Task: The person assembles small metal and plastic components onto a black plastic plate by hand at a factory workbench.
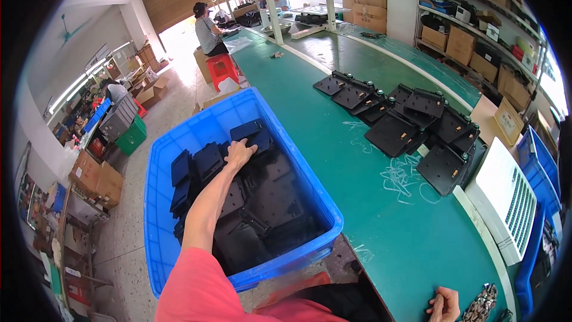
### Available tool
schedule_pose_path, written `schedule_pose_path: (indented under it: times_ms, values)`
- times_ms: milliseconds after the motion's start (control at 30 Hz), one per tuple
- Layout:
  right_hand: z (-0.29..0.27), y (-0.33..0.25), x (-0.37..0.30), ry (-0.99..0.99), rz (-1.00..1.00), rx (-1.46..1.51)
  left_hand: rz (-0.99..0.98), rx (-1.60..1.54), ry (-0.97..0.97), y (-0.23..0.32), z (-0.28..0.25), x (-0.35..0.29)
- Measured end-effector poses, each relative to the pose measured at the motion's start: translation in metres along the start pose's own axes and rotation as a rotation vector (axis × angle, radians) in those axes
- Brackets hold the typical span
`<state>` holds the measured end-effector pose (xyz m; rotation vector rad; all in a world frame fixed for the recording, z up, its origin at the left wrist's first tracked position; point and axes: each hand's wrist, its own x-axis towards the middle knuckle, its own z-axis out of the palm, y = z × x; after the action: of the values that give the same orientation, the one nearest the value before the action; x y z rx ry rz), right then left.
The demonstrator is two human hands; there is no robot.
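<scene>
Left of centre in the head view, inside blue bin [159, 203], see left hand [239, 154], fingers spread against black plate [245, 129]; cannot tell whether gripping. At lower right, note right hand [444, 305] half-curled beside metal parts [481, 304], contents unclear. Best, probably, to pinch by one edge and lift clear of neighbouring plates [241, 247] without scraping.
</scene>
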<state>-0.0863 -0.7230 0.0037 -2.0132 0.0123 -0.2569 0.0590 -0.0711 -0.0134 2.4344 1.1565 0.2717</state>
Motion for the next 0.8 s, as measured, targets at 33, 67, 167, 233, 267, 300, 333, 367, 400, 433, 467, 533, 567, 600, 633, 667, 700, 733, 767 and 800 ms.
schedule_pose_path:
  times_ms: [33,67,167,233,267,300,333,367,400,433,467,533,567,600,633,667,700,733,767,800]
  values:
    - [0.002,-0.001,0.001,-0.012,-0.002,0.003,-0.011,0.003,0.005,-0.012,-0.004,0.009]
    - [0.003,-0.003,0.001,-0.011,-0.010,0.022,0.044,-0.004,-0.043,-0.029,-0.007,0.020]
    - [0.003,-0.005,0.003,-0.008,-0.014,0.022,0.160,-0.138,-0.057,-0.045,-0.007,0.023]
    - [0.002,-0.006,0.003,-0.005,-0.008,0.008,0.189,-0.200,0.004,-0.042,-0.012,0.013]
    - [0.003,-0.008,0.004,0.001,-0.008,0.027,0.184,-0.200,-0.014,-0.040,-0.019,0.008]
    - [0.003,-0.009,0.004,0.008,-0.008,0.046,0.180,-0.200,-0.032,-0.041,-0.022,0.004]
    - [0.004,-0.011,0.004,0.010,0.011,0.061,0.210,-0.198,0.022,-0.048,-0.022,0.001]
    - [0.004,-0.011,0.004,0.005,0.018,0.058,0.206,-0.193,0.016,-0.055,-0.023,-0.003]
    - [0.004,-0.010,0.004,-0.001,0.000,0.032,0.249,-0.158,0.052,-0.062,-0.024,-0.007]
    - [0.003,-0.008,0.004,-0.004,-0.019,0.005,0.294,-0.126,0.087,-0.064,-0.024,-0.013]
    - [0.003,-0.005,0.004,-0.007,-0.032,0.001,0.304,-0.110,0.101,-0.061,-0.027,-0.021]
    - [0.001,-0.003,0.002,-0.012,-0.019,0.003,0.315,-0.093,0.142,-0.070,-0.025,-0.024]
    - [0.001,-0.003,0.001,-0.018,-0.010,0.009,0.325,-0.077,0.188,-0.076,-0.025,-0.026]
    - [0.003,-0.004,0.000,-0.019,-0.007,0.009,0.319,-0.092,0.207,-0.082,-0.026,-0.028]
    - [0.006,-0.007,-0.001,-0.007,0.025,0.033,0.323,-0.092,0.202,-0.083,-0.026,-0.032]
    - [0.008,-0.009,-0.001,0.005,0.057,0.058,0.307,-0.095,0.202,-0.083,-0.026,-0.037]
    - [0.007,-0.010,-0.001,0.009,0.062,0.056,0.291,-0.097,0.203,-0.085,-0.027,-0.039]
    - [0.007,-0.011,-0.002,-0.001,0.059,0.047,0.330,-0.033,0.272,-0.090,-0.027,-0.039]
    - [0.007,-0.013,-0.003,-0.010,0.056,0.038,0.334,-0.030,0.269,-0.095,-0.028,-0.039]
    - [0.006,-0.014,-0.002,0.000,0.064,0.031,0.366,0.008,0.279,-0.087,-0.031,-0.046]
